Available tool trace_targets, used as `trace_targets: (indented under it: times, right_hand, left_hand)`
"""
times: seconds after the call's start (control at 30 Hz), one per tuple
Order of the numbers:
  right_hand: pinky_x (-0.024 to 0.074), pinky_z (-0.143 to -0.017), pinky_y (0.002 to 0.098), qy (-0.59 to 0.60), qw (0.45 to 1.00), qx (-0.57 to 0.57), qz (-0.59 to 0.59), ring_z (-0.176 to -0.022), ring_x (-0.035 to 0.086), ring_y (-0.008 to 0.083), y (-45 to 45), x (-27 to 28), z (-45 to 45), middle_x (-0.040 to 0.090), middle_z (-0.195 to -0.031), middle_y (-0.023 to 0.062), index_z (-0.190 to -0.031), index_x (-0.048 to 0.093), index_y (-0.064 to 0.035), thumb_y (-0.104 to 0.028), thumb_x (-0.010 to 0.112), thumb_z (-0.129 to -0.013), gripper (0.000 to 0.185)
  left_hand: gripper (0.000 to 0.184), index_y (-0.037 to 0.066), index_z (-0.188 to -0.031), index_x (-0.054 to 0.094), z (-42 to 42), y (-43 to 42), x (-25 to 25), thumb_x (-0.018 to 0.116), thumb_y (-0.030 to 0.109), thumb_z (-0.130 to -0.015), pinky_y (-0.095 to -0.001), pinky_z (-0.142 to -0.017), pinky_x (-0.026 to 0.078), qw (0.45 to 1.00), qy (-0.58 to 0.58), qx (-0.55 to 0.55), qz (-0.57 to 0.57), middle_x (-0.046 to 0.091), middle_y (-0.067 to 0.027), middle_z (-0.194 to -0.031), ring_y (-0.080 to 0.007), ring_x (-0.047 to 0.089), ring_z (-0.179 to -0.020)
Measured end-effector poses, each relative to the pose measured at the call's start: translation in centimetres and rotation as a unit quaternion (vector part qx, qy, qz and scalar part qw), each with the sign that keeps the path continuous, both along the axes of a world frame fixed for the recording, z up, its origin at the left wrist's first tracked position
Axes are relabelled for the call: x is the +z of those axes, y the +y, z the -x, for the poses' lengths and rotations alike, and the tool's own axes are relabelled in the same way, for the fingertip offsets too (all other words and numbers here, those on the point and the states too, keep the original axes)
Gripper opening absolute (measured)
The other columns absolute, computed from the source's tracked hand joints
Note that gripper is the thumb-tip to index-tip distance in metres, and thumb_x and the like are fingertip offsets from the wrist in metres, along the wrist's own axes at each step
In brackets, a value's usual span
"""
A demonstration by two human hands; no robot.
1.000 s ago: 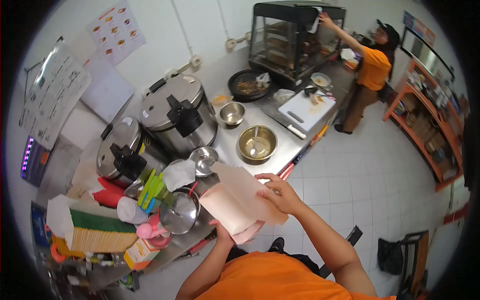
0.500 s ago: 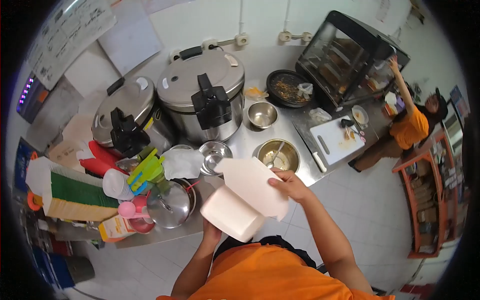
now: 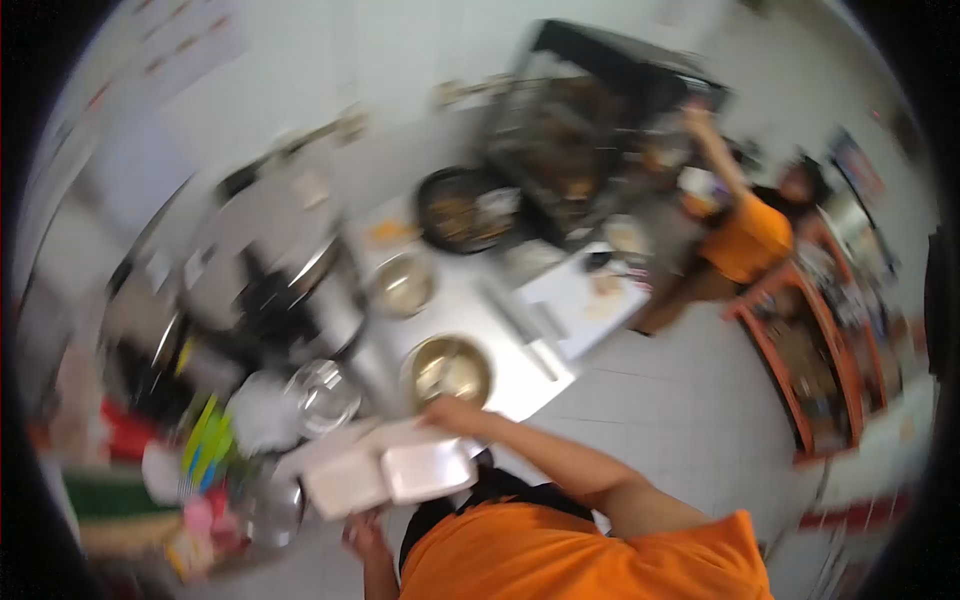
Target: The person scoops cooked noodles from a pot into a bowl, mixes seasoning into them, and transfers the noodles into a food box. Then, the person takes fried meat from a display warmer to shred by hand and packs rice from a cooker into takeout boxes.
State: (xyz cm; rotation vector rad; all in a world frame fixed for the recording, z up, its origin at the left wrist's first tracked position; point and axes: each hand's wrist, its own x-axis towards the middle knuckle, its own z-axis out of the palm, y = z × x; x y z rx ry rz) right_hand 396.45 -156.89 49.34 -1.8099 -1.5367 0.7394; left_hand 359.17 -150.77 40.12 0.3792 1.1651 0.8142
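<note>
An opened white paper food box [image 3: 343,482] is in front of my orange shirt, its two halves spread side by side. My right hand [image 3: 452,415] grips the far edge of the right half, close to the metal bowl with a spoon [image 3: 447,375]. Below the left half is my left hand [image 3: 366,535], blurred, its fingers partly hidden at the box's underside. The box's inside shows no food. A smaller metal bowl [image 3: 403,284] and a shiny round dish [image 3: 324,398] stand on the counter beyond.
Two large cookers [image 3: 275,250] stand at the left, near green utensils [image 3: 209,440]. Further along are a black pan [image 3: 465,210], a white cutting board [image 3: 585,303] and a glass display case [image 3: 590,120]. A person in orange [image 3: 750,240] reaches to the case. Orange shelves [image 3: 800,360] stand right.
The view has turned and blurred. The box has opened from a folded-back lid to two halves side by side, and both hands have moved left and lower in view.
</note>
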Motion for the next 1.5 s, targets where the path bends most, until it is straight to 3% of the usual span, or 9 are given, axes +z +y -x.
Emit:
trace_targets:
  times: [0.07, 0.2, 0.27, 0.37, 0.5, 0.93, 1.2, 1.43, 1.5]
  right_hand:
    - [0.0502, -0.084, 0.0456, -0.079, 0.997, -0.013, 0.006, -0.093, 0.067, 0.0344, 1.1, 3.7, 1.9, 0.07, -0.088, 0.0178, -0.096, 0.074, -0.0088, -0.024, 0.064, -0.087, 0.02]
    - [0.0476, -0.079, 0.0489, -0.181, 0.983, 0.012, 0.026, -0.09, 0.069, 0.0279, 1.0, 7.2, 2.2, 0.071, -0.089, 0.0081, -0.098, 0.069, -0.0106, -0.036, 0.067, -0.087, 0.028]
    - [0.0447, -0.084, 0.0512, -0.175, 0.979, 0.041, 0.092, -0.096, 0.067, 0.0285, 1.2, 8.2, 2.0, 0.07, -0.096, 0.0079, -0.114, 0.064, -0.0124, -0.042, 0.071, -0.083, 0.043]
    - [0.0443, -0.087, 0.0512, -0.206, 0.978, -0.003, 0.041, -0.107, 0.062, 0.0309, 0.6, 8.6, 1.5, 0.067, -0.11, 0.0116, -0.125, 0.058, -0.0123, -0.043, 0.071, -0.084, 0.053]
    - [0.0429, -0.092, 0.0522, -0.155, 0.986, -0.064, -0.001, -0.116, 0.056, 0.034, -0.1, 11.3, 0.3, 0.061, -0.122, 0.0153, -0.132, 0.052, -0.0106, -0.042, 0.07, -0.086, 0.059]
    - [0.0499, -0.091, 0.042, -0.042, 0.981, -0.119, -0.144, -0.103, 0.066, 0.0334, 1.2, 19.5, 0.2, 0.068, -0.111, 0.0163, -0.124, 0.059, -0.0044, -0.028, 0.07, -0.088, 0.045]
    - [0.0522, -0.079, 0.0382, -0.11, 0.96, -0.075, -0.246, -0.09, 0.069, 0.0309, 15.5, 29.8, -3.1, 0.071, -0.095, 0.0159, -0.11, 0.064, -0.0013, -0.021, 0.069, -0.088, 0.03]
    - [0.0522, -0.083, 0.0445, -0.294, 0.953, 0.054, -0.045, -0.097, 0.068, 0.0317, 37.8, 26.0, -6.5, 0.07, -0.103, 0.0148, -0.113, 0.063, -0.0069, -0.022, 0.066, -0.087, 0.03]
    - [0.0505, -0.089, 0.0456, -0.543, 0.821, 0.169, -0.045, -0.111, 0.064, 0.0275, 43.9, 21.6, -7.7, 0.068, -0.115, 0.0108, -0.117, 0.062, -0.0126, -0.021, 0.059, -0.091, 0.028]
  left_hand:
    - [0.059, 0.006, -0.136, 0.034, -0.9, 0.7, 2.3, 0.068, 0.027, -0.094, -0.0448, -0.094, 0.044, 0.914, 0.407, 0.007, -0.01, 0.049, -0.0203, -0.131, -0.0301, 0.052, -0.116]
    - [0.069, -0.007, -0.127, 0.04, -4.8, 4.2, 13.9, 0.074, 0.037, -0.087, -0.0511, -0.089, 0.053, 0.781, 0.42, -0.025, -0.461, 0.064, -0.0205, -0.107, -0.036, 0.066, -0.086]
    - [0.063, 0.003, -0.145, 0.032, -9.8, 9.8, 20.3, 0.065, 0.025, -0.096, -0.0461, -0.104, 0.039, 0.763, 0.369, -0.014, -0.53, 0.043, -0.0219, -0.141, -0.033, 0.045, -0.128]
    - [0.062, 0.007, -0.152, 0.023, -15.0, 19.1, 25.8, 0.054, 0.024, -0.101, -0.045, -0.114, 0.03, 0.699, 0.308, -0.028, -0.645, 0.034, -0.0218, -0.153, -0.0314, 0.037, -0.14]
    - [0.067, 0.011, -0.155, 0.017, -17.6, 25.9, 28.3, 0.056, 0.023, -0.101, -0.0421, -0.11, 0.034, 0.729, 0.089, -0.212, -0.644, 0.048, -0.0184, -0.143, -0.0279, 0.047, -0.13]
    - [0.091, 0.021, -0.152, 0.022, -23.2, 26.3, 35.3, 0.074, 0.0, -0.081, -0.0281, -0.086, 0.043, 0.784, 0.012, -0.245, -0.57, 0.05, 0.0011, -0.085, -0.0117, 0.05, -0.085]
    - [0.126, -0.002, -0.149, 0.011, -30.4, 34.9, 53.4, 0.083, 0.06, -0.065, -0.0454, -0.096, 0.048, 0.621, 0.29, -0.087, -0.723, 0.065, -0.0276, -0.115, -0.0364, 0.065, -0.109]
    - [0.124, -0.002, -0.154, 0.002, -32.6, 38.4, 61.3, 0.069, 0.065, -0.075, -0.0619, -0.107, 0.033, 0.6, 0.466, -0.149, -0.633, 0.058, -0.0249, -0.13, -0.0393, 0.056, -0.122]
    - [0.118, 0.0, -0.156, 0.002, -32.2, 38.4, 62.5, 0.066, 0.064, -0.079, -0.0567, -0.111, 0.031, 0.616, 0.482, -0.18, -0.596, 0.05, -0.0242, -0.142, -0.0372, 0.05, -0.131]
